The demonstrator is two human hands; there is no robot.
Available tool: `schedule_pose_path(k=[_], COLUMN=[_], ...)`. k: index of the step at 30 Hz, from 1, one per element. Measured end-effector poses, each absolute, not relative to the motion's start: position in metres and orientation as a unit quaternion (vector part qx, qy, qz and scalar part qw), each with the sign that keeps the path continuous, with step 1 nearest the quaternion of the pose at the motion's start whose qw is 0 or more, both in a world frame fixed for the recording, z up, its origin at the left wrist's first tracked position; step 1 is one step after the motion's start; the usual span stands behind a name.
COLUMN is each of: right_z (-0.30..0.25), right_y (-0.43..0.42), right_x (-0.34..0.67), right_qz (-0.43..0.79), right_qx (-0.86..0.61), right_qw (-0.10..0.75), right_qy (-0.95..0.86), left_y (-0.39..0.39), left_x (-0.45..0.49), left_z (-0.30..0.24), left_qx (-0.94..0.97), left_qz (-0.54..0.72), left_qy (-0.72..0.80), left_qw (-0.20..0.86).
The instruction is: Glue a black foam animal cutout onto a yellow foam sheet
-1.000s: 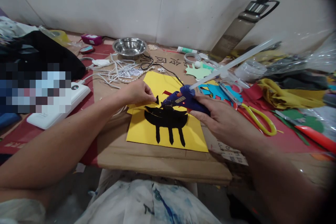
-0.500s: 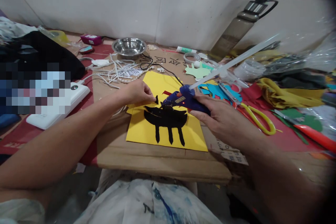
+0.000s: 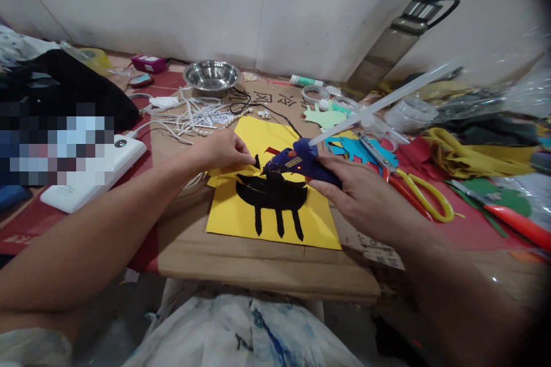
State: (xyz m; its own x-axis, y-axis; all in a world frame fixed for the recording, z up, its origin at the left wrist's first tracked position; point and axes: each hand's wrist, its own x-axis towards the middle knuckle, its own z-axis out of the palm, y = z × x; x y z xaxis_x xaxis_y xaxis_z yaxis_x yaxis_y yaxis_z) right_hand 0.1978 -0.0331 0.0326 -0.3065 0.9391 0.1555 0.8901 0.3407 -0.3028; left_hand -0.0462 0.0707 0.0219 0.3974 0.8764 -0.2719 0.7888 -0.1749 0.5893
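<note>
A yellow paper sheet [image 3: 316,221] lies on a cardboard slab [image 3: 241,264] in front of me. A black paper cut-out [image 3: 275,198] with three legs lies on the sheet. My left hand [image 3: 224,150] pinches a small black paper piece [image 3: 257,161] just above the cut-out's top left. My right hand [image 3: 364,198] grips a blue glue gun [image 3: 301,161] with a long clear glue stick [image 3: 387,100] sticking out behind. The gun's nozzle points left and sits right beside the small black piece.
Yellow-handled scissors [image 3: 424,195] lie right of my right hand among coloured paper scraps. A steel bowl [image 3: 210,75], white strips and a black cord lie behind the sheet. A white power bank [image 3: 92,175] sits left. A bottle [image 3: 396,40] leans on the wall.
Hardly anything has moved. The glue gun and my right hand have shifted slightly left and up; my left hand still pinches the small black piece in the same spot.
</note>
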Motion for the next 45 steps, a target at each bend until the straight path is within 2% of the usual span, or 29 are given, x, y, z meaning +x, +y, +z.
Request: schedule_pose_path(k=[45], right_z=[0.0307], right_y=[-0.0329], right_x=[0.193], right_qz=[0.079], right_qx=[-0.594], right_qw=[0.172], right_qy=[-0.782], left_y=[0.0695], left_x=[-0.0445], left_z=[0.0233], left_qx=[0.769], left_qz=[0.06], left_qy=[0.555], left_qw=[0.311])
